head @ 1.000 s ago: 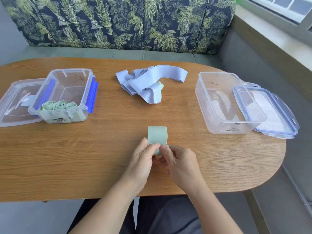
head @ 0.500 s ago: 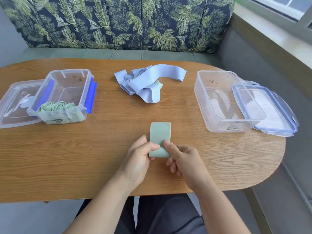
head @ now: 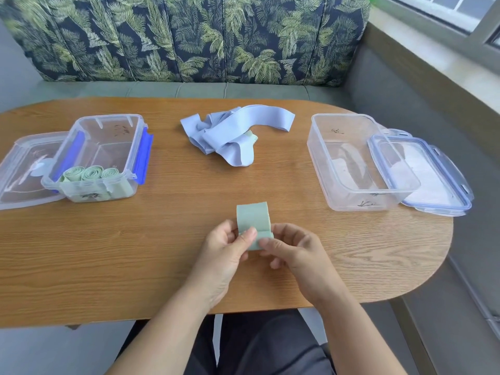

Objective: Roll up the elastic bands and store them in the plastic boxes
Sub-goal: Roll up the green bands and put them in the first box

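Observation:
A pale green elastic band (head: 253,219) lies on the wooden table (head: 162,239) near its front edge, its near end folded into a small roll. My left hand (head: 226,250) and my right hand (head: 293,250) pinch that rolled end from either side. A heap of light blue bands (head: 230,136), with a bit of green band under it, lies at the table's middle back. The clear box with blue clips (head: 100,158) on the left holds three green rolls (head: 90,174). A second clear box (head: 354,163) on the right holds no bands.
A clear lid (head: 21,174) lies left of the left box. Another lid with a blue rim (head: 424,177) leans against the right box. A leaf-patterned sofa back (head: 189,39) runs behind the table, and a window ledge (head: 433,58) is at the right.
The green band was stretched out longer half a second ago; its near end is now folded over between my fingers, and the flat part looks shorter.

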Available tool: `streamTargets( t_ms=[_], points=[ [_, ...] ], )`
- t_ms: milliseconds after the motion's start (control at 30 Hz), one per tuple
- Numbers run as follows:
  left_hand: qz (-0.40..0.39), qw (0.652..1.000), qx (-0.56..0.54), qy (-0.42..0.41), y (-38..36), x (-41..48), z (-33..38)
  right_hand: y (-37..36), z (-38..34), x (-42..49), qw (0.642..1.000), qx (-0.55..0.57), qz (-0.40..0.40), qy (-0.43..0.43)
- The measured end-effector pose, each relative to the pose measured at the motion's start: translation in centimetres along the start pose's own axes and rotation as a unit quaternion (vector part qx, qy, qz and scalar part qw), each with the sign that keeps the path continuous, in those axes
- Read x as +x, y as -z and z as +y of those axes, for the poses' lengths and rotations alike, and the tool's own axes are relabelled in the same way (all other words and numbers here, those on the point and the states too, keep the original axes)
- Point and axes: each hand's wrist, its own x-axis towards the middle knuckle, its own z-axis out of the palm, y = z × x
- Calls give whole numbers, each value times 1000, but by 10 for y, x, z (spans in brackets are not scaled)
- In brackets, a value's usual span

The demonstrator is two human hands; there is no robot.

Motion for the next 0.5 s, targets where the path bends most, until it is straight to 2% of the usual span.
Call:
streamTargets(
  t_ms=[100,300,500],
  points=[
    [-2,1000,24,-6,1,-2,2,0,1,-1,1000,12,0,-1],
    [-62,998,30,-4,9,-4,7,1,5,0,1000,21,-13,-13],
    [-22,990,135,-45,4,-4,2,-5,7,1,1000,-4,21,-15]
  ],
)
